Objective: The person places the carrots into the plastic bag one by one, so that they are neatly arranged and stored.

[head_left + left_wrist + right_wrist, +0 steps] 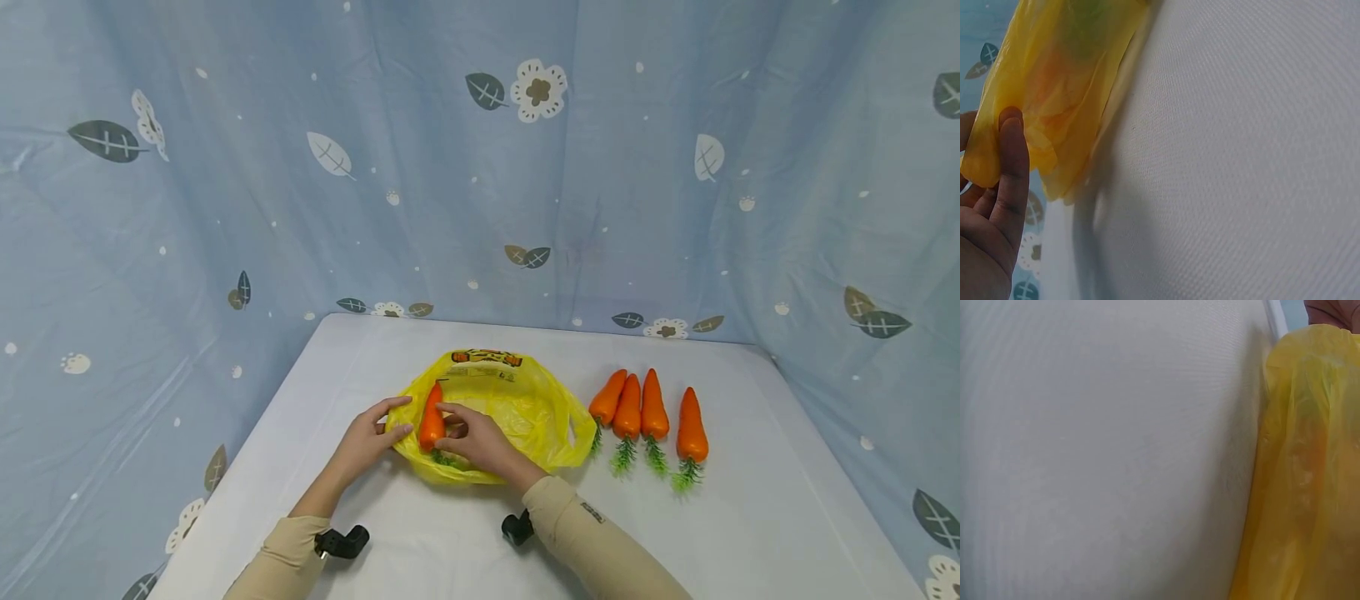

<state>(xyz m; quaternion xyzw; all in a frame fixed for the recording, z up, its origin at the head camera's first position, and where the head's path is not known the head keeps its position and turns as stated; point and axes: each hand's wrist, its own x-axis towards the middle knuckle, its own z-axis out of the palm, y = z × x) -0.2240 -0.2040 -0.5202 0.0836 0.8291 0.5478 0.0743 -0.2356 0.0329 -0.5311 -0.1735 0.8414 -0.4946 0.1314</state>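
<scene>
- The right hand [480, 442], just below the middle of the head view, curls its fingers around an orange carrot [432, 419] and holds it inside the mouth of a yellow plastic bag [525, 408]; the carrot stands nearly upright in the frame, green top toward the lower edge.
- The left hand [371, 437], just left of the carrot, pinches the bag's left rim between thumb and fingers; in the left wrist view a fingertip [1011, 134] presses the yellow film [1066, 94] at the left of the frame.
- The bag lies on a white table [750, 517] in the lower middle of the head view, its printed band toward the upper edge and one handle loop on its right side.
- In the right wrist view the bag [1310, 487] fills the right edge, with bare white tabletop [1104, 456] across the rest.
- Four more carrots [648, 412] lie side by side just right of the bag, tips toward the top of the frame, leafy ends toward the bottom; the rightmost sits slightly apart.
- Beige sleeves [600, 542] cover both forearms at the lower edge.
- A blue curtain [480, 167] printed with leaves and flowers hangs behind and beside the table.
</scene>
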